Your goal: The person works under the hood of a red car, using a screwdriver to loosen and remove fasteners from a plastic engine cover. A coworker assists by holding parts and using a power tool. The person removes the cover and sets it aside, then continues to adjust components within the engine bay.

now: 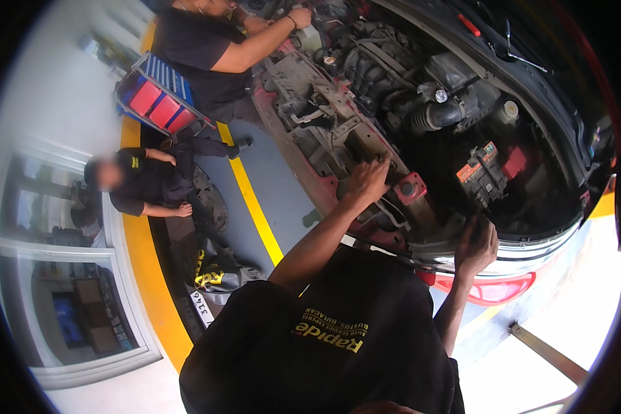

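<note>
In the open engine bay of a red car, my left hand (371, 178) reaches onto the metal front panel (356, 131), fingers curled at an opening beside a small red block (410, 188); what they grip is hard to make out. At the bay's front right, below the battery (477, 172), my right hand (477, 247) is closed near the dark body edge, with whatever it holds hidden. Ribbed black intake tubing (431, 119) and a pale round cap (509, 109) lie farther in.
One co-worker (196, 58) works at the car's upper left, beside a red-and-blue tool cart (160, 96). Another person (148, 183) sits near the wall at left, above dark bundled material (221, 272). Loose hand tools (510, 52) lie along the bay's far edge. A post (545, 352) stands lower right.
</note>
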A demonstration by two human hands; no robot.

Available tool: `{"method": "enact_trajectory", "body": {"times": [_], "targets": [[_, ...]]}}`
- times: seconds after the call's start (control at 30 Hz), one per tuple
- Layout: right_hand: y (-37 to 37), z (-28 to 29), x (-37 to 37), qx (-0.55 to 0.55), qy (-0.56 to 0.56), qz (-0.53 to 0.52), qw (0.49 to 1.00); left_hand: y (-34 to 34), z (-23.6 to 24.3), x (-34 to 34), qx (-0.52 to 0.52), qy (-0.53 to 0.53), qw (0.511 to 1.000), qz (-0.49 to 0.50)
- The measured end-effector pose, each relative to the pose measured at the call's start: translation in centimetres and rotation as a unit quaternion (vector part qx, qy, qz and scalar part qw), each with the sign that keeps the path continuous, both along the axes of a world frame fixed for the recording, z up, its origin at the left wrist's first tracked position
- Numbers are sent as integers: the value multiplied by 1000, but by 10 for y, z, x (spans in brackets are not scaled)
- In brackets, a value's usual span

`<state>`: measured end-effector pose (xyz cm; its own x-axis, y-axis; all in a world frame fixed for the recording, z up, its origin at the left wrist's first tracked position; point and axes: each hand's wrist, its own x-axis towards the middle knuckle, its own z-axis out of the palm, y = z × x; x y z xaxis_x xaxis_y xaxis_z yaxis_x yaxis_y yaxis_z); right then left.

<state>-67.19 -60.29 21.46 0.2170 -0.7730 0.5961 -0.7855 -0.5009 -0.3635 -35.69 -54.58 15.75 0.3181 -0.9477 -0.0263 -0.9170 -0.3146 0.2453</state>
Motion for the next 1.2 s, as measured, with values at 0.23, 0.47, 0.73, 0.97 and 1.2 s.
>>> {"method": "enact_trajectory", "body": {"times": [0.23, 0.47, 0.73, 0.97, 1.2], "targets": [[-2, -1, 0, -4, 1, -1, 1000, 1, 10, 6, 37, 92, 994, 45], [-3, 3, 1, 6, -9, 7, 1000, 3, 3, 8, 16, 74, 997, 34], [-4, 6, 3, 15, -16, 9, 1000, 3, 2, 14, -13, 113, 993, 21], [-5, 5, 3, 13, -12, 8, 1000, 19, 60, 5, -111, 150, 974, -127], [-9, 3, 4, 13, -28, 14, 999, 44, 57, -56, -7, 122, 951, -283]]}}
